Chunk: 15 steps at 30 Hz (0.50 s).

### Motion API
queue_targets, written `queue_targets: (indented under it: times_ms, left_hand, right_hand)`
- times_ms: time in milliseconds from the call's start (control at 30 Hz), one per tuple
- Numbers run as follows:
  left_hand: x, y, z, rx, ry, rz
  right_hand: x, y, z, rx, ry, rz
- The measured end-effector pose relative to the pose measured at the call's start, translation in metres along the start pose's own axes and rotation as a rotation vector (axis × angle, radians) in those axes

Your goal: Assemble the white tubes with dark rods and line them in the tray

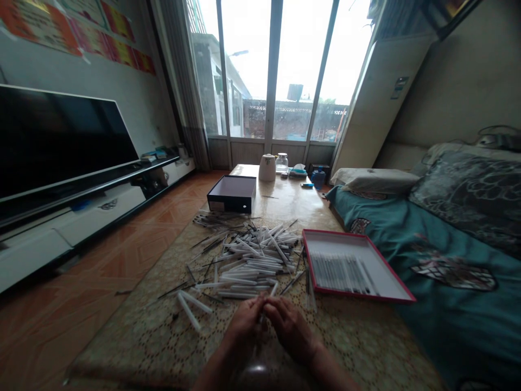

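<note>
My left hand (246, 320) and my right hand (288, 326) meet at the near side of the table, fingers closed together. A pen (274, 289) with a pale barrel pokes out beyond the fingertips; most of it is hidden by the hands. Just past them spreads a heap of white pen barrels (252, 263), mixed with thin dark refills (207, 271). Two loose barrels (189, 312) lie apart to the left of my left hand. To the right, a shallow red-rimmed box lid (378, 266) holds a row of pens (342, 271) laid side by side.
The long table (154, 347) has a patterned cover. Farther back stand a dark box (230, 204), a pale kettle (267, 168), a glass jar (281, 163) and a tissue pack (298, 171). A couch with a teal cover (366, 212) runs along the right.
</note>
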<state>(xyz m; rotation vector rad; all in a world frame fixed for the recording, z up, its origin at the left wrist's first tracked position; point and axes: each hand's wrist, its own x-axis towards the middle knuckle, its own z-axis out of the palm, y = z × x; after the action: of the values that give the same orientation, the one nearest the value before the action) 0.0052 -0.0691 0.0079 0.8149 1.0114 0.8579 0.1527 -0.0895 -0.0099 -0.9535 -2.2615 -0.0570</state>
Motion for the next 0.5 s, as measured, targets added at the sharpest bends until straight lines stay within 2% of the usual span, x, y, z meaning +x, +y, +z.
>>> queue_targets:
  times_ms: [100,233,367,500]
  left_hand:
    - [0.0,0.0,-0.002,-0.164,0.053,-0.014]
    - [-0.007,0.003,-0.01,-0.301,0.102,-0.024]
    - [-0.009,0.002,-0.014,-0.325,0.031,-0.048]
    - [-0.005,-0.004,-0.007,-0.15,0.131,-0.08]
  right_hand:
    - [0.003,-0.009,-0.003,0.044,0.004,-0.028]
    - [0.005,-0.008,-0.012,0.14,0.009,0.006]
    - [0.01,0.005,-0.014,0.23,0.062,0.223]
    - [0.008,0.024,-0.001,0.153,0.04,0.409]
